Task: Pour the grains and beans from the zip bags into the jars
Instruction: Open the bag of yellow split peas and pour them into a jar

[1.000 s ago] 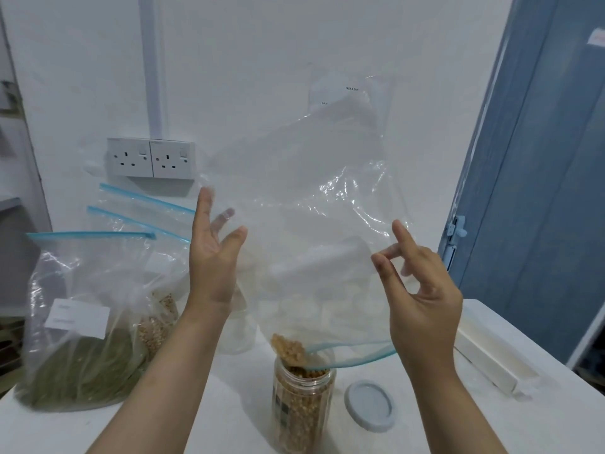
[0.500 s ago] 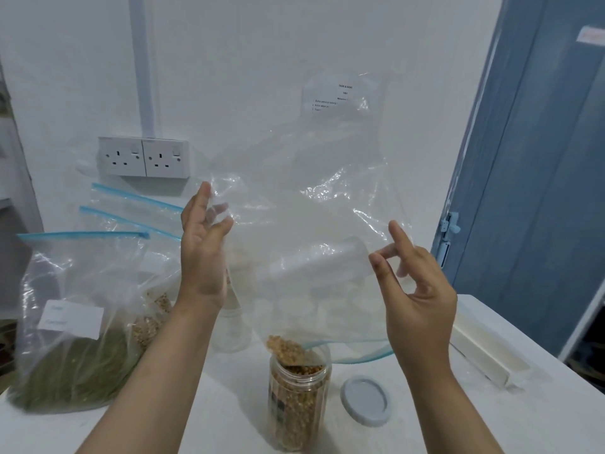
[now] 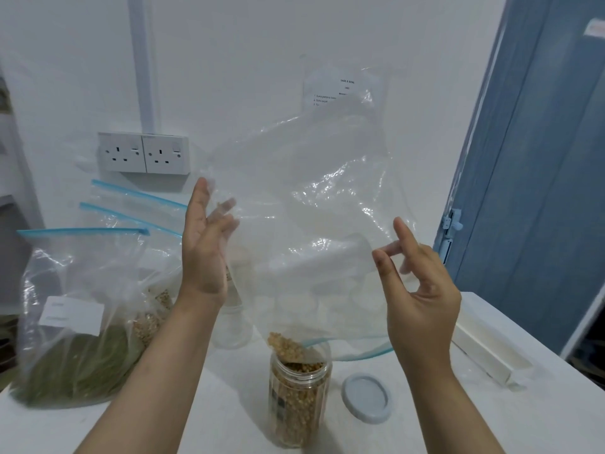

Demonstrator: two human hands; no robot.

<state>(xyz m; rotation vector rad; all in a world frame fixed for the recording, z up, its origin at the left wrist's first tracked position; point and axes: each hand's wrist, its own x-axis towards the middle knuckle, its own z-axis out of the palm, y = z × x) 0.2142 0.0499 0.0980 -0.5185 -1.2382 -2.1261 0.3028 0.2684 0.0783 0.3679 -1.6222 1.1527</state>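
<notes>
So we've got the clear zip bag (image 3: 314,204) held up upside down between both hands, its blue-edged mouth hanging down below and between them, right over the open jar (image 3: 298,391). Our left hand (image 3: 204,247) is up on the bag's left edge, fingers fairly straight and spread, with the fingertips behind the plastic so they show through it; it looks like the film sits between thumb and fingers, but we can't tell how firmly it's gripped. Our right hand (image 3: 422,286) is on the bag's right edge, thumb and forefinger pinching the plastic while the other fingers curl loosely. A clump of tan grains (image 3: 286,347) sits in the lowest corner of the bag, just below and inward of the left hand, touching the jar's rim, and the jar under it is nearly full of the same stuff. The grey lid (image 3: 366,397) lies flat on the white table (image 3: 425,421) just beside the jar, below the right hand. Off beyond the left hand are more zip bags with blue seals, the nearest one (image 3: 70,322) holding something green and carrying a white label. A white box (image 3: 487,352) lies on the table past the right hand, and a double socket (image 3: 144,153) is on the wall above the left hand.
</notes>
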